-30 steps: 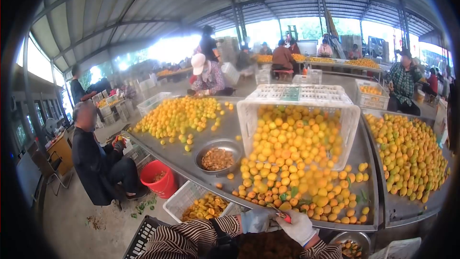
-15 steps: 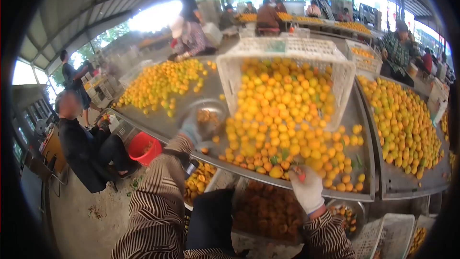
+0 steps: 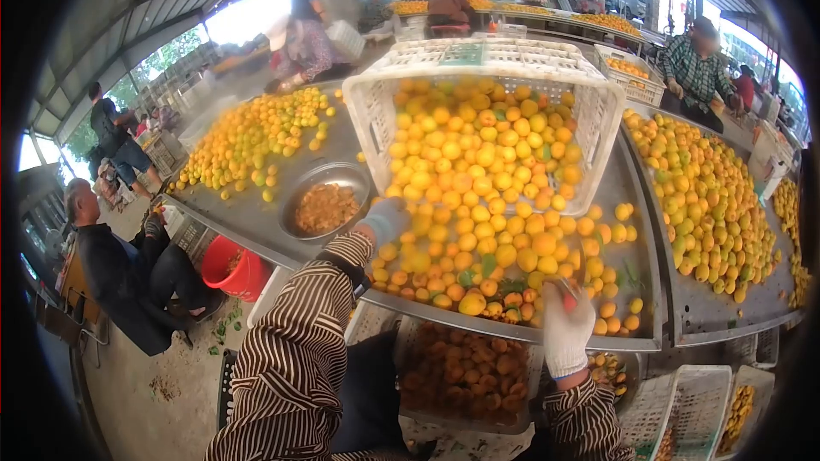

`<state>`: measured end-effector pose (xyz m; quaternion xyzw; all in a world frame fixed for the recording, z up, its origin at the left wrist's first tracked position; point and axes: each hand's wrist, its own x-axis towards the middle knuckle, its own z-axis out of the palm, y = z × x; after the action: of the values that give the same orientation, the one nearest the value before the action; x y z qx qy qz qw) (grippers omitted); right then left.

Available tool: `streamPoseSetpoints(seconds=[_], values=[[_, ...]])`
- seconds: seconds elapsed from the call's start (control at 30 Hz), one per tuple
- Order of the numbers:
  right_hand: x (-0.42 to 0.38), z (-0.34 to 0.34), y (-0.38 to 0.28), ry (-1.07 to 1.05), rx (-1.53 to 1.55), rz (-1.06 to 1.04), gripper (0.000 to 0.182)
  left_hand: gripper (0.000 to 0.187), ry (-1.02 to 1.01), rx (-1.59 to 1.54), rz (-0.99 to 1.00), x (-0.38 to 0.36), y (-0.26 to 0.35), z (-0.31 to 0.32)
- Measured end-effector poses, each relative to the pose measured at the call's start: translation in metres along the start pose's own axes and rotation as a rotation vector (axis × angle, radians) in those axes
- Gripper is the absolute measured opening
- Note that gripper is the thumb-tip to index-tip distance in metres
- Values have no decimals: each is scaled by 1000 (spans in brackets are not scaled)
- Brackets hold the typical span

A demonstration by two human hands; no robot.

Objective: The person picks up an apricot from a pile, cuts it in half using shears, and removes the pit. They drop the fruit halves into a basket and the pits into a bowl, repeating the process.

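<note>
Orange-yellow apricots spill from a white plastic crate, tipped on its side, onto a metal table. My left hand, in a grey-blue glove, is at the left edge of the pile; its fingers are blurred against the fruit. Left of it stands a metal bowl of brownish-orange pits or scraps. At the table's front edge my right hand, in a white glove, is closed around a small red-handled tool. Whether that tool is a knife is not clear.
Below the table is a crate of halved apricots. White baskets stand at lower right. A second apricot-covered table adjoins on the right. A seated person is at left near a red bucket; other people work farther back.
My left hand has moved from beside the bowl rightward to the apricots, uncovering the bowl. My right hand stays at the table's front edge, still holding the red-handled tool. The view has shifted.
</note>
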<state>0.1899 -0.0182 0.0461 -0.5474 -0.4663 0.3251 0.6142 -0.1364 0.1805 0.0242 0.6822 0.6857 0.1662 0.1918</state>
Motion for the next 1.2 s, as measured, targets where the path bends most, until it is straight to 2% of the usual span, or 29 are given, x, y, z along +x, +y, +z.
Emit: streamPoseSetpoints(seconds=[0.07,0.13,0.17,0.2,0.27,0.33,0.43,0.53,0.67,0.8,0.9,0.97,1.0,1.07,1.1,1.13,1.2], values=[[1,-4,3,0,21,45,23,38,3,72,-103,15,4,3],[1,-2,3,16,101,144,21,40,-7,53,-59,24,14,8],[1,-2,-7,-21,192,278,19,41,-22,48,25,32,18,15],[1,-1,-3,-18,188,278,19,42,-35,43,107,36,30,18],[1,3,7,-6,116,152,18,47,-76,89,148,39,58,21],[1,6,3,-4,59,128,17,54,61,285,213,43,77,28],[1,4,3,-17,29,144,16,58,151,410,265,62,95,44],[2,3,2,-20,-16,132,17,60,80,469,392,72,115,51],[2,4,4,-57,-33,166,17,57,55,583,297,81,140,66],[1,7,-4,-73,-120,118,19,56,117,680,251,91,134,86],[0,7,-4,-91,-112,71,19,54,72,658,329,80,139,82],[1,6,-9,-99,-171,25,18,51,-91,662,348,64,143,70],[1,5,-11,-108,-232,-24,18,51,-99,663,354,62,137,71],[3,2,-5,-78,-223,-22,18,52,-70,688,432,57,121,72],[5,1,-2,-54,-209,-26,18,54,-167,699,451,39,128,52],[6,-1,-3,-48,-213,-24,18,54,-169,697,458,36,123,53],[10,-3,-5,29,-69,66,19,54,-303,805,489,26,111,57]])
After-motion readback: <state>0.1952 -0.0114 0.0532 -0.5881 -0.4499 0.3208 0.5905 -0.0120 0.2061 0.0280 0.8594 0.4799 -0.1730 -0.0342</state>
